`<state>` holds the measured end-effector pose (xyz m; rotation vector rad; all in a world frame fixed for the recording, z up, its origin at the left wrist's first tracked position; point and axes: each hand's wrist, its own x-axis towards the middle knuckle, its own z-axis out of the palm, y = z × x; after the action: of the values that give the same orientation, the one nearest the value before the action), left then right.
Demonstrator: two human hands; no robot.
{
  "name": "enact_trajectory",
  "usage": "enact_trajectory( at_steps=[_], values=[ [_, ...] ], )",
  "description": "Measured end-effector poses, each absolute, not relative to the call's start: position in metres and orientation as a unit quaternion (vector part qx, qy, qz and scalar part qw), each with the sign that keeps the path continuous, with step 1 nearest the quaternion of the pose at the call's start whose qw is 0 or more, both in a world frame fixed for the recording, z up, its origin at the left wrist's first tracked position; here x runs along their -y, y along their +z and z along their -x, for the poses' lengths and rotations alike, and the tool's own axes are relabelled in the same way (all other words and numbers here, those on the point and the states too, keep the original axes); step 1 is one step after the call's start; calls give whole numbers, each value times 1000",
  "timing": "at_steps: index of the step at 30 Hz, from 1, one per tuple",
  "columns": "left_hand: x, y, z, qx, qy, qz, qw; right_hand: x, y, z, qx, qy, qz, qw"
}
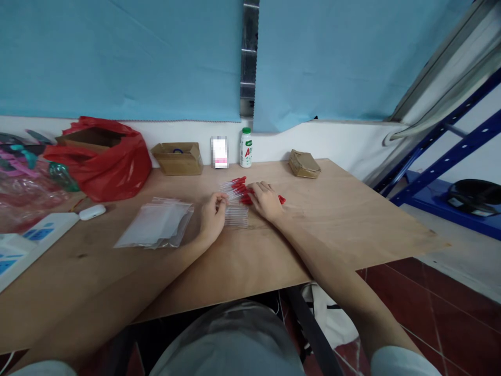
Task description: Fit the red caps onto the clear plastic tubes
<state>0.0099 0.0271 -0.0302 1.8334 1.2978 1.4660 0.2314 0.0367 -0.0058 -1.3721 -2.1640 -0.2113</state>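
Observation:
A pile of thin clear sticks with red ends (234,192) lies on the table between my hands. Below it is a neat row of clear sticks (236,215). My left hand (213,216) is at the left side of the pile, its fingers bent and closed on the clear ends. From the other side, my right hand (266,201) rests over the red ends, with its fingers curled round them. Some red ends stick out beyond this hand on the right. My palms hide part of the pile.
Clear zip bags (156,222) lie stacked left of my left hand. Along the back stand a red plastic bag (113,172), an open cardboard box (179,159), a phone (219,152), a white bottle (246,149) and a small carton (304,164). A power strip (43,235) lies at left.

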Motion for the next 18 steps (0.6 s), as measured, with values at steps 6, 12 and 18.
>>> enact_trajectory(
  at_steps=[6,12,18],
  values=[
    [-18,-22,-13,-463,526,-693,171,-18,8,-228,796,-33,450,404],
    [-9,-25,-13,-400,487,-772,89,4,10,-206,824,-72,325,459],
    [-8,-33,-6,-374,516,-769,53,11,7,-192,878,-122,216,409]
  ],
)
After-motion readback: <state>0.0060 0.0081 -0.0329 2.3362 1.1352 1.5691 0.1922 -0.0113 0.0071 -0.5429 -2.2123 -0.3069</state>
